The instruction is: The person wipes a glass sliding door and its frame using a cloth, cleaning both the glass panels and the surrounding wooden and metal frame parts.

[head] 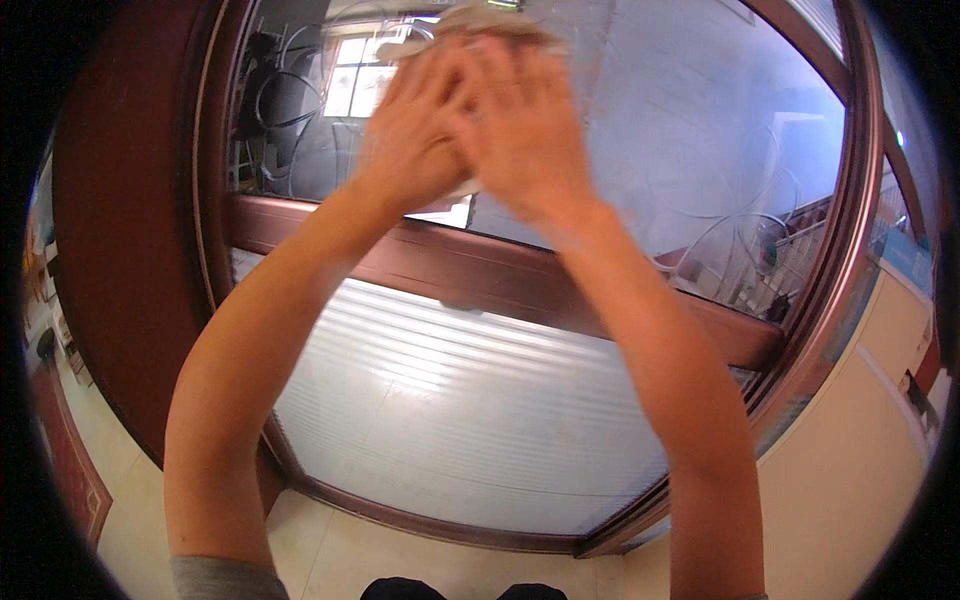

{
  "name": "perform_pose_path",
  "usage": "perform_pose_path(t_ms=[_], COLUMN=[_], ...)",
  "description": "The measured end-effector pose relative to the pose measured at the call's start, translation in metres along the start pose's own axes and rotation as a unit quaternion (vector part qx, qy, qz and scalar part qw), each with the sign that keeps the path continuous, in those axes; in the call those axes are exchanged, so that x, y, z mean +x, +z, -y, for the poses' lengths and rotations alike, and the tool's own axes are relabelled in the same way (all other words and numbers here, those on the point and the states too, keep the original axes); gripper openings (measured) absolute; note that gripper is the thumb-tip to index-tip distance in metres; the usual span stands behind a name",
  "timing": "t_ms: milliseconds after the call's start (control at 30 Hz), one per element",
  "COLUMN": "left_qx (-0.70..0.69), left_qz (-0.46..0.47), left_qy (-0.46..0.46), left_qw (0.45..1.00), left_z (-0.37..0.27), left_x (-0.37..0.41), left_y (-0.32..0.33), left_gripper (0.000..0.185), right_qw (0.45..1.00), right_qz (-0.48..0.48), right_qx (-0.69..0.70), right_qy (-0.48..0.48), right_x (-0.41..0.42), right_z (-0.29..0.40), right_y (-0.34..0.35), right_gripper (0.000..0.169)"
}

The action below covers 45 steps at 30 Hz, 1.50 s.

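Both of my hands are raised to the upper glass pane (660, 127) of a brown-framed door, side by side and blurred by motion. Beneath the fingers of my left hand (424, 127) and my right hand (521, 127) lies a pale cloth (487, 22), which shows above the fingertips and a little below the palms. The hands look flat on the cloth with fingers spread; whether they grip it is hard to tell. Curved line patterns mark the glass on both sides.
A brown crossbar (480, 262) runs below the upper pane, over a ribbed lower panel (465, 420). A dark brown panel (120, 225) stands at left and a cream cabinet (840, 420) at right. Pale floor tiles (345, 555) and dark shoe tips (401, 589) show at the bottom.
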<state>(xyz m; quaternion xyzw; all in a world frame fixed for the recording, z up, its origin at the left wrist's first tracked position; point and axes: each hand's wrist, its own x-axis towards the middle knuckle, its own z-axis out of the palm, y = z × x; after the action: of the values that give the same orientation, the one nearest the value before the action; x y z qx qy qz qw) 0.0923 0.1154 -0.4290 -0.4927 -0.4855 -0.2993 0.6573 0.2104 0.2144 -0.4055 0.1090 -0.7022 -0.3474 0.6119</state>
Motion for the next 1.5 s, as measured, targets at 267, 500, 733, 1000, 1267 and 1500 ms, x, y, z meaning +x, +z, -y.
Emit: perform_pose_path(t_ms=[267, 500, 733, 1000, 1267, 1500], left_qx=[0.017, 0.047, -0.092, -0.214, -0.25, -0.349], left_qz=[0.138, 0.0, -0.115, -0.045, -0.103, -0.016], left_qy=[-0.14, -0.078, -0.088, 0.0, -0.025, 0.047], left_qw=[0.98, 0.996, 0.985, 0.976, 0.962, 0.936], left_z=[-0.022, -0.007, -0.043, -0.093, -0.161, -0.226], left_x=[-0.11, -0.038, 0.07, 0.04, 0.056, 0.051], left_y=[-0.025, 0.026, 0.038, 0.028, 0.025, 0.027], left_gripper=[0.069, 0.062, 0.065, 0.056, 0.058, 0.057], right_qw=[0.988, 0.999, 0.994, 0.987, 0.943, 0.909], right_qz=[0.039, -0.013, 0.105, 0.0, 0.057, 0.098], right_qx=[0.14, 0.028, -0.004, -0.142, -0.317, -0.345], right_qy=[-0.049, -0.026, 0.016, -0.07, -0.078, 0.212], right_x=[-0.033, 0.002, 0.049, -0.021, -0.021, -0.053], right_z=[0.076, 0.013, -0.076, -0.115, -0.17, -0.252], right_y=[0.02, 0.023, -0.058, -0.091, -0.122, -0.222], right_gripper=[0.058, 0.056, 0.057, 0.045, 0.028, 0.023])
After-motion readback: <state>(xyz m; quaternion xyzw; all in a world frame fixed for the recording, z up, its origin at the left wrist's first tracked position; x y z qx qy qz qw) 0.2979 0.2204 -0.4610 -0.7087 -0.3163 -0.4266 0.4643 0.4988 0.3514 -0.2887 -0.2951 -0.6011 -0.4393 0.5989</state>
